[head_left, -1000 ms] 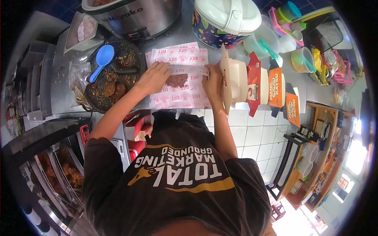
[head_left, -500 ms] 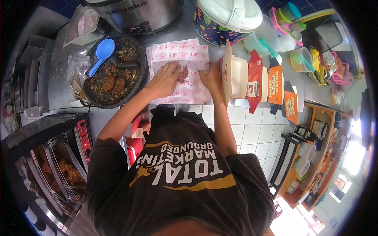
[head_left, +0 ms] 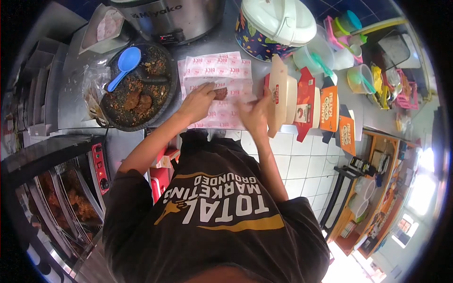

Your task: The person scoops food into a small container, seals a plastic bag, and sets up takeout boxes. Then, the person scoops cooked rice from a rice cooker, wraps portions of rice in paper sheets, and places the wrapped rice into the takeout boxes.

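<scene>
Pink-and-white printed wrapping paper (head_left: 226, 115) lies on the steel counter, in overlapping sheets. A browned piece of food (head_left: 220, 93) rests on it, partly under a fold of the paper. My left hand (head_left: 197, 103) lies on the paper just left of the food, fingers stretched out over the fold. At the paper's right edge is my right hand (head_left: 256, 114), smeared by motion, close to an open takeaway box (head_left: 288, 94). Whether it holds anything cannot be made out.
At left a dark stone mortar (head_left: 109, 111) holds crumbly seasoning, browned pieces and a blue spoon (head_left: 130, 60). A steel rice cooker (head_left: 174, 21) and a patterned container with white lid (head_left: 264, 42) stand behind. Orange boxes (head_left: 329, 108) line the right. A food warmer (head_left: 61, 146) is lower left.
My right hand has moved down and slightly right, off the paper's edge toward the boxes. My left hand has slid slightly down and left, still on the paper. The view has shifted slightly.
</scene>
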